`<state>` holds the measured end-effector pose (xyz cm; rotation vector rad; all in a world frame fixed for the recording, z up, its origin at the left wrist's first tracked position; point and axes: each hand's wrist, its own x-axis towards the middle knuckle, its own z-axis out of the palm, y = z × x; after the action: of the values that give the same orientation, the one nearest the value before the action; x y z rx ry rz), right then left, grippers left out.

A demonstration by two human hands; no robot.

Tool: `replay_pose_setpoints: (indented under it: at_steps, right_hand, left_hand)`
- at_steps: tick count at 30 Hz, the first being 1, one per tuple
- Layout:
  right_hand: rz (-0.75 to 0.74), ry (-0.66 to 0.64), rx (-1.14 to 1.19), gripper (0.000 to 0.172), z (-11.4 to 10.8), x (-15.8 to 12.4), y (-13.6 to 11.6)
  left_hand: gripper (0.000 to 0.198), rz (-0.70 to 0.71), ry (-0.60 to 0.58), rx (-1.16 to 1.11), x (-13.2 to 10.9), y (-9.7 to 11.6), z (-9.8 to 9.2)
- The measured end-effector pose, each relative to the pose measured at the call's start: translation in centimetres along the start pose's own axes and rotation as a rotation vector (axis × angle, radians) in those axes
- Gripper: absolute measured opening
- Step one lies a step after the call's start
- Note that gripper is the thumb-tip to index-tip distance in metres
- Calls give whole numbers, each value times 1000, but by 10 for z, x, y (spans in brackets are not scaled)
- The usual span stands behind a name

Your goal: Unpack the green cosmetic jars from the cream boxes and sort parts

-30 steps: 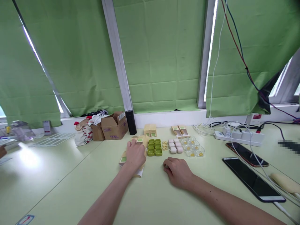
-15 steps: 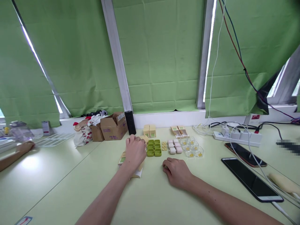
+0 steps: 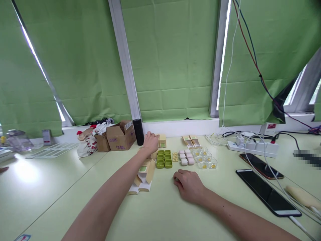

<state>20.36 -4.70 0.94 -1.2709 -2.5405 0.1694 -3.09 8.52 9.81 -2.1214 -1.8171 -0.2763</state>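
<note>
My left hand [image 3: 150,142] reaches to the left one of the small beige boxes [image 3: 162,141] at the back; its fingers look closed, but what they hold is hidden. Beneath my left forearm lie folded beige cartons [image 3: 146,170] with white insides. My right hand [image 3: 189,184] rests on the table with curled fingers, and whatever is in them cannot be made out. Between the hands stand green square cups [image 3: 164,159], small yellow pieces [image 3: 175,157], pale pink blocks [image 3: 187,157] and clear cups with yellow centres [image 3: 205,159].
Two open cartons [image 3: 192,141] lie at the back. A cardboard box [image 3: 121,135], a black cylinder [image 3: 138,132] and a bag [image 3: 87,143] stand back left. Phones [image 3: 267,190], cables and a power strip [image 3: 253,149] are on the right.
My left hand has moved away from me toward the back boxes, uncovering more of the folded cartons. My right hand has stayed put. Another person's hand at far left has mostly left the view.
</note>
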Motion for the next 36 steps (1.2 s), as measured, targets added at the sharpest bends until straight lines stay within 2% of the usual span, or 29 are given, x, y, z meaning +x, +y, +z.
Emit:
replay_pose_setpoints:
  at_steps: [5,9,13,17,25,29,33,36]
  right_hand:
    - [-9,10,3,16,-1,0,-1]
    - [-6,-1,1,17,-2,0,-1]
    - [-15,8,4,16,0,1,1]
    - [-17,19,-1,13,1,1,2]
    - [-21,19,-11,14,-1,1,2]
    - [-22,20,-13,13,-1,1,2]
    - [-16,10,-11,14,-3,0,1]
    - [-13,3,-4,14,-5,-1,1]
  left_hand:
    - [49,-29,-76,-9,24,-1,22]
    - [54,-38,-127,-30,34,2,37]
    - [46,-42,-145,-27,38,7,50]
    - [32,-12,-111,-32,39,12,56]
    - [26,-13,-95,-86,46,19,56]
    - [37,-30,-90,-108,47,23,54]
    - [41,-44,-66,-150,45,29,43]
    - [36,-29,-25,-197,42,35,26]
